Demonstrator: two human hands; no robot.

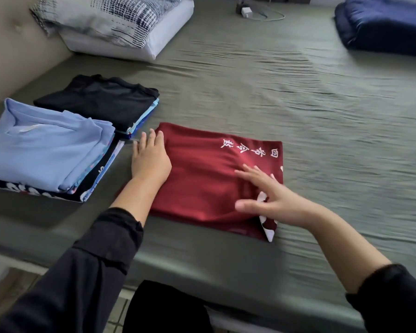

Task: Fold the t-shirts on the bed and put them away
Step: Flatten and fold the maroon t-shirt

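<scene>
Lying folded into a rectangle on the grey-green bed sheet (298,97), near the front edge, the dark red t-shirt (202,179) shows a line of white characters along its far side and a white patterned patch at its near right corner. The left hand (149,159) rests flat on the shirt's left edge, fingers straight and holding nothing. The right hand (271,195) lies over the right part, fingers spread and loose, touching the cloth without gripping it. Just left of the shirt sit two stacks of folded shirts: a light blue-topped stack (46,150) nearest, a black-topped stack (101,99) behind it. A patterned pillow (111,22) and a navy blanket (384,25) lie at the far side.
</scene>
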